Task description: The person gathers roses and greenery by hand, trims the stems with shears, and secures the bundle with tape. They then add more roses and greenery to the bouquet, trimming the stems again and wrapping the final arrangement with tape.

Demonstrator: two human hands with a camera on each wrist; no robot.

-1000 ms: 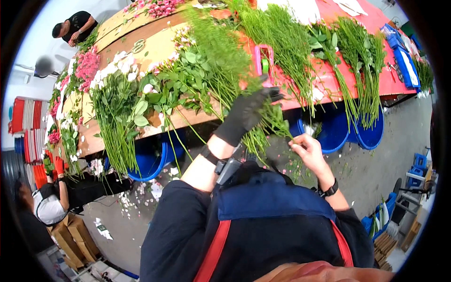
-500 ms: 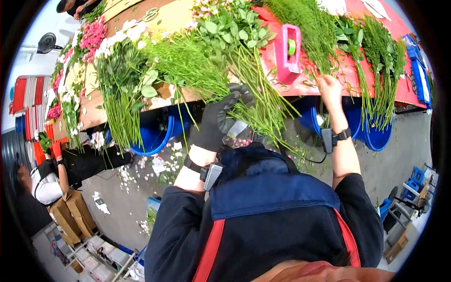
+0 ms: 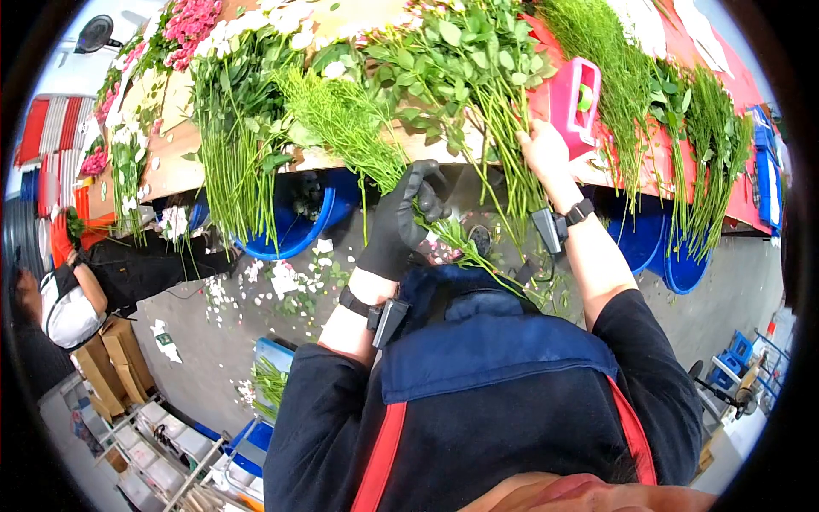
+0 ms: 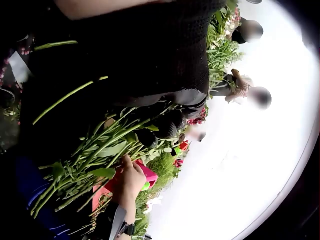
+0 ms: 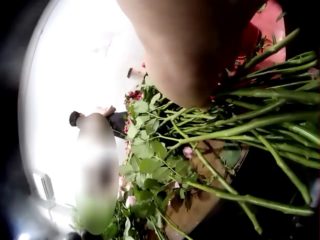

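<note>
My left hand (image 3: 408,215), in a black glove, grips a small bunch of green stems (image 3: 465,247) below the table edge; in the left wrist view the glove (image 4: 165,125) closes round those stems (image 4: 100,150). My bare right hand (image 3: 542,147) reaches to the table edge and takes hold of the stems of a leafy rose pile (image 3: 461,60), just left of a pink tape dispenser (image 3: 573,101). The left wrist view shows that hand (image 4: 131,179) against the stems. In the right wrist view long green stems (image 5: 260,125) and rose leaves (image 5: 145,165) fill the frame; its fingers are hidden.
The long table (image 3: 183,166) carries piles of white and pink flowers and green bunches (image 3: 708,145). Blue buckets (image 3: 290,235) (image 3: 674,264) stand under its edge. Petals (image 3: 281,282) litter the floor. A person (image 3: 68,299) crouches at left. A blue crate of greens (image 3: 273,367) sits near my left side.
My right hand moved left along the table edge, from the red cloth to the leafy stems beside the pink dispenser. My left hand sank a little, still holding its bunch.
</note>
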